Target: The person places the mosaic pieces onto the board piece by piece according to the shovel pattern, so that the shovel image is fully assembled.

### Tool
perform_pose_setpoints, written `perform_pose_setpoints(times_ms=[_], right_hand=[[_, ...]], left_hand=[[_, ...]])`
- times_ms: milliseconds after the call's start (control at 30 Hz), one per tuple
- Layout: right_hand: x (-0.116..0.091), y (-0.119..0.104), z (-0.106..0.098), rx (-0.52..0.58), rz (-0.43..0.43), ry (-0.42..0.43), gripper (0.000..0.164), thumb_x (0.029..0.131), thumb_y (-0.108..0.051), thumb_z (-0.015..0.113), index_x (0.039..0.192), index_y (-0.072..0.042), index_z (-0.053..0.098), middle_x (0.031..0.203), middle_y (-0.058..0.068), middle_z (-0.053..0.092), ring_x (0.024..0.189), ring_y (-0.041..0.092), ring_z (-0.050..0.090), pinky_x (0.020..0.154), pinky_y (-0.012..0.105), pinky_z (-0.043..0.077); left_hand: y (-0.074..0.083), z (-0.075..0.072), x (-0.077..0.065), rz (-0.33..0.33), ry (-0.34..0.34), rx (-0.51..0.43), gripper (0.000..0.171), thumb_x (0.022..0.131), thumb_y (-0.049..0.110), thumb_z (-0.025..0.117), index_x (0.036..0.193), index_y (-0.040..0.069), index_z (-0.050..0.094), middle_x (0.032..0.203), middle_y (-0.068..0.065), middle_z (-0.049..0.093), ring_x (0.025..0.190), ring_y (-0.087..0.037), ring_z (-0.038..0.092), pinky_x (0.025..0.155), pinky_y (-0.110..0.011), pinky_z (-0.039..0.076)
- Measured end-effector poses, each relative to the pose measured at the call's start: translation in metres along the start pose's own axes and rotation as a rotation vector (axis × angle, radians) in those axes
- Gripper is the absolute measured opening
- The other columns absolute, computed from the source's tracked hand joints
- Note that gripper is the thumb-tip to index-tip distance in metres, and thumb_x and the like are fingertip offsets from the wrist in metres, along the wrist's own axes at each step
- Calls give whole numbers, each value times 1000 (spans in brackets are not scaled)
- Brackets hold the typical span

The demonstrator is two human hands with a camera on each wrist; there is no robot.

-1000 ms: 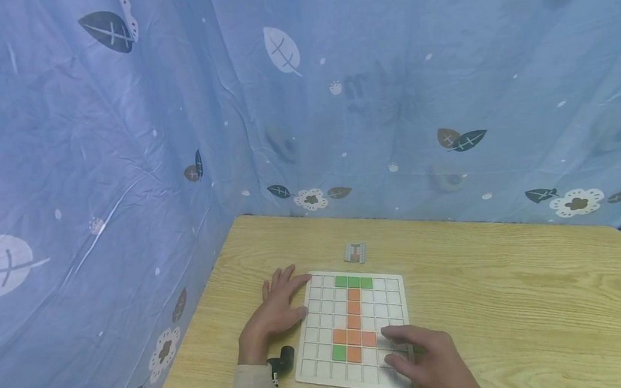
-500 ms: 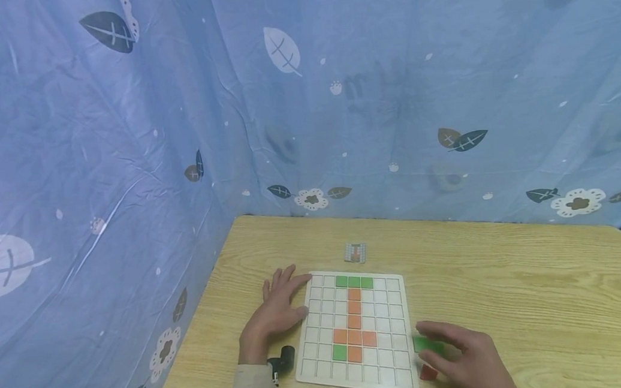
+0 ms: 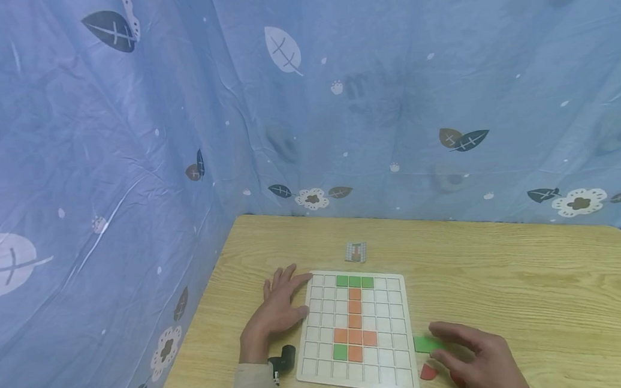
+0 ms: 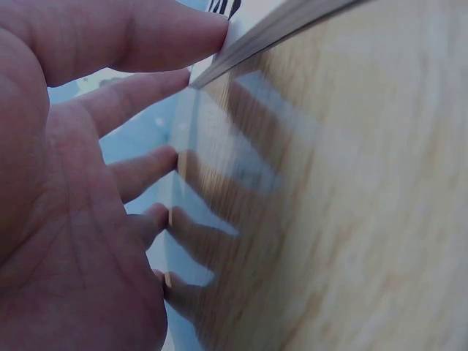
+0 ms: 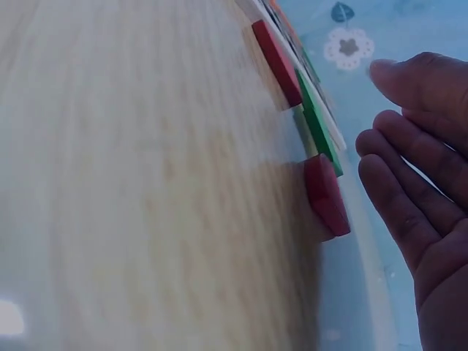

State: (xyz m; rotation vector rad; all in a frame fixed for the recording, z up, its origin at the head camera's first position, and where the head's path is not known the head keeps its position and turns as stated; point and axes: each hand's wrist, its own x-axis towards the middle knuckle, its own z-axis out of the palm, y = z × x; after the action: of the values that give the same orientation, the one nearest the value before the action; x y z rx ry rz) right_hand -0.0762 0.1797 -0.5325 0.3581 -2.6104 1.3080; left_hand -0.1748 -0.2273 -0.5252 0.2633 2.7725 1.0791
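the left hand [image 3: 278,309], fingers spread, touches the edge of the white board [image 3: 385,357], perhaps to keep it steady, while the right hand [image 3: 477,353], fingers apart and empty, is near the green piece [image 3: 424,344] beside this board.

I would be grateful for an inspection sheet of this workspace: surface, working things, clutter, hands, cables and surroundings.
Surface: wood-grain table, bright reflection near the board's near edge.
Job's things: white grid board bearing seven orange tiles and four green tiles; loose green piece and two red pieces to its right; small printed card beyond its far edge.
Clutter: black device at the left wrist, seemingly worn.
Left hand: thumb and forefinger at the board's left edge.
Right hand: near the loose pieces, holding nothing.
Cables: nothing seen.
Surroundings: blue curtain printed with leaves and flowers.
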Motion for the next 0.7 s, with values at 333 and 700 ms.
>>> perform_pose_setpoints(times_ms=[333,700], right_hand=[[3,7,0,-76,42,-31,42,78,-18,99,117,-24,84,115,-13,83,109,-6,73,93,-2,46],[6,8,2,-103,113,-75,40,81,-19,97,117,-29,84,118,-15,82,112,-5,72,95,-1,45]], left_hand=[[1,-1,1,5,-1,-10,76,86,10,70,160,20,57,180,-20,27,170,-49,6,135,-71,-6],[2,0,1,-1,-1,-8,76,86,9,71,159,19,58,180,-20,27,170,-49,6,135,-71,-5]])
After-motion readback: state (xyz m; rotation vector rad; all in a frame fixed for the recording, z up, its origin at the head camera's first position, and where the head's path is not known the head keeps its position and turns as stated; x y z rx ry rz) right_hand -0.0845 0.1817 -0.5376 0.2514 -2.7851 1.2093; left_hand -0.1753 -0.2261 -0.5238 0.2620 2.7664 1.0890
